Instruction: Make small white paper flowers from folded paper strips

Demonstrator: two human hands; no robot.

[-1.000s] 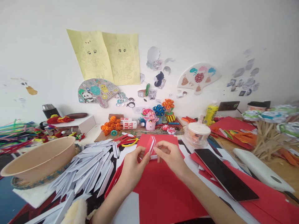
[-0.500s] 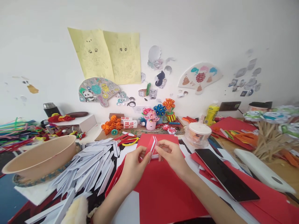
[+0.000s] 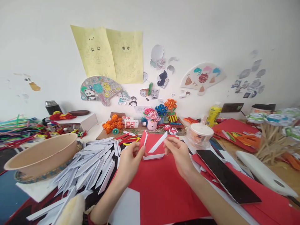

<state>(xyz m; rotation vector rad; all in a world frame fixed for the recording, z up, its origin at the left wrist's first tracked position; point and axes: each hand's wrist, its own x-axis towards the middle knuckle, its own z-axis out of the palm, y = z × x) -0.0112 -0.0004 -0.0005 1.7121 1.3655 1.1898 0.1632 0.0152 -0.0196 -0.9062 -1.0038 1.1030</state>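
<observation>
My left hand [image 3: 129,162] and my right hand [image 3: 180,155] hold a folded red-and-white paper strip [image 3: 153,147] between them above a red paper sheet [image 3: 161,187]. The strip is spread into an open zigzag. One end points up by my left fingers and another slants up to my right fingers. Both hands pinch it with fingers closed. A pile of white pointed folded strips [image 3: 91,165] lies just left of my left hand.
A beige bowl [image 3: 39,154] sits at the left, with pipe cleaners [image 3: 16,128] behind it. A black tablet [image 3: 228,176] and a white case [image 3: 264,175] lie at the right. A clear tub [image 3: 200,134], glue bottles [image 3: 131,123] and small flower pots [image 3: 161,115] stand along the back.
The hands have moved apart and the folded strip, closed between the fingers before, has opened out into a wide zigzag. The view shifted slightly.
</observation>
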